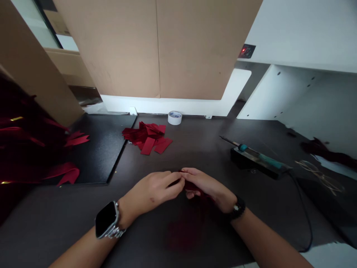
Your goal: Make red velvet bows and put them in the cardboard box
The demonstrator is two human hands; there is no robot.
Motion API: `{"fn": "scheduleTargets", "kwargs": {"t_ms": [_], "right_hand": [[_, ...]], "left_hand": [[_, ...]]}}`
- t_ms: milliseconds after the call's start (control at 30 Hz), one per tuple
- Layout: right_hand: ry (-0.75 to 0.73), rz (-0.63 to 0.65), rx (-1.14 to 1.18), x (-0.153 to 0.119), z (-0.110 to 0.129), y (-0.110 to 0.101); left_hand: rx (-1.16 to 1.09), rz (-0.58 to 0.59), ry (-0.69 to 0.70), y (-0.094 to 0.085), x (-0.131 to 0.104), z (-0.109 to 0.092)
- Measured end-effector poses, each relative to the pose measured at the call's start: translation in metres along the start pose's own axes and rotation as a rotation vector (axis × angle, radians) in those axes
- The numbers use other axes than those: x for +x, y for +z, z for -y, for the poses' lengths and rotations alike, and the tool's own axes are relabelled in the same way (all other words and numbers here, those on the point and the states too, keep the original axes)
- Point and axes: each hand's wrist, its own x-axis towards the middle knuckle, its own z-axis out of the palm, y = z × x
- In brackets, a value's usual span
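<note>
My left hand [158,188], with a watch on its wrist, pinches the near end of a dark red ribbon [191,186]. My right hand [206,184] is closed around the same ribbon, and its thumb meets my left fingertips. Part of the ribbon hangs blurred below the hands. Ahead and to the left lies a pile of short red ribbon pieces [147,136] on the dark table. Further left, a heap of dark red ribbons [28,141] with notched tails lies partly over a black board.
A white tape roll [174,118] stands at the table's back. On the right, a soldering iron [237,144] rests on a black holder [259,163], its cord trailing forward. Eyeglasses [320,175] lie further right. A cardboard sheet [158,48] stands behind, and a black board [103,149] lies left.
</note>
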Motion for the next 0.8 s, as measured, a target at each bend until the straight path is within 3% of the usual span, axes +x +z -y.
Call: {"fn": "scheduleTargets", "kwargs": {"t_ms": [167,267,367,433,467,533,667,800], "right_hand": [[0.079,0.110,-0.083,-0.004,0.003,-0.001],[0.036,0.060,-0.250,-0.003,0.000,-0.004],[-0.379,-0.216,-0.509,-0.003,0.000,-0.006],[-0.754,-0.412,-0.667,-0.006,0.002,-0.006],[-0.898,-0.451,-0.723,-0.009,0.003,-0.004],[-1.054,-0.362,-0.812,-0.015,0.006,-0.001],[-1.014,-0.022,-0.998,-0.021,0.008,0.004],[-1.017,-0.050,-1.183,-0.015,0.005,0.001]], "left_hand": [[-0.004,-0.030,0.026,0.001,0.003,-0.005],[-0.025,-0.029,-0.015,0.002,0.004,-0.008],[-0.097,0.002,-0.133,0.006,0.002,-0.009],[-0.195,0.022,-0.296,0.010,0.001,-0.007],[-0.254,0.028,-0.399,0.012,0.001,-0.006],[-0.376,0.045,-0.620,0.014,0.001,-0.002],[-0.633,0.076,-0.983,0.012,0.006,0.008],[-0.964,0.068,-1.177,0.007,0.009,0.016]]}}
